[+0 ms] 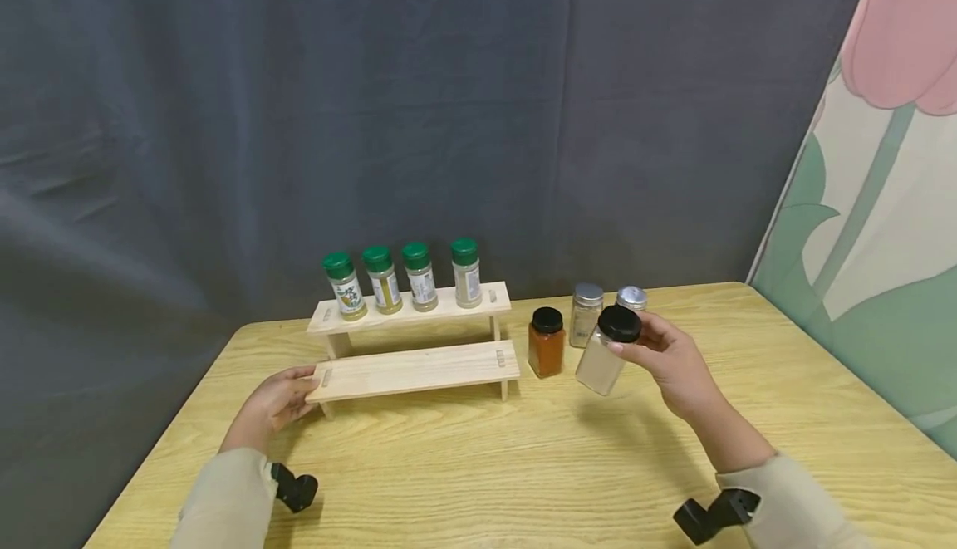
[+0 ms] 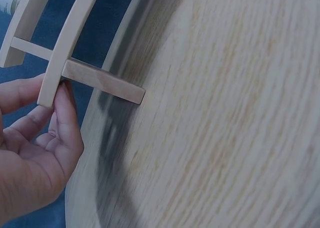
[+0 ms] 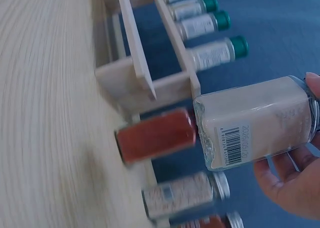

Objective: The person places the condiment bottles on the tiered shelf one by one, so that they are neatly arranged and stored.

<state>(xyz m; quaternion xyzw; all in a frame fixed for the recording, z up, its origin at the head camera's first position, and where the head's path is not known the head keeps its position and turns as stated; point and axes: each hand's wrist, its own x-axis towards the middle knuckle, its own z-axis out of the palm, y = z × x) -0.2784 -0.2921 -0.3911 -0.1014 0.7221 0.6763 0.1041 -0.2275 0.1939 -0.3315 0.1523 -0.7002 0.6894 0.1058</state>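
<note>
My right hand (image 1: 676, 366) grips a square glass spice jar (image 1: 601, 364) with a black lid near its top. The jar is tilted above the table, its pale powder and barcode label plain in the right wrist view. With my left hand (image 1: 278, 402) I pinch the left end of the lower shelf of a two-tier wooden rack (image 1: 419, 371), thumb and fingers on either side of the board in the left wrist view. Several green-capped spice bottles (image 1: 423, 285) stand in a row on the upper shelf. The lower shelf bears nothing.
Right of the rack stands a black-lidded jar of red-orange spice (image 1: 547, 345). Behind it are a silver-lidded jar (image 1: 586, 316) and another silver-lidded jar (image 1: 631, 298), partly hidden by the held jar. A dark curtain (image 1: 449, 117) hangs behind the wooden table (image 1: 478, 474).
</note>
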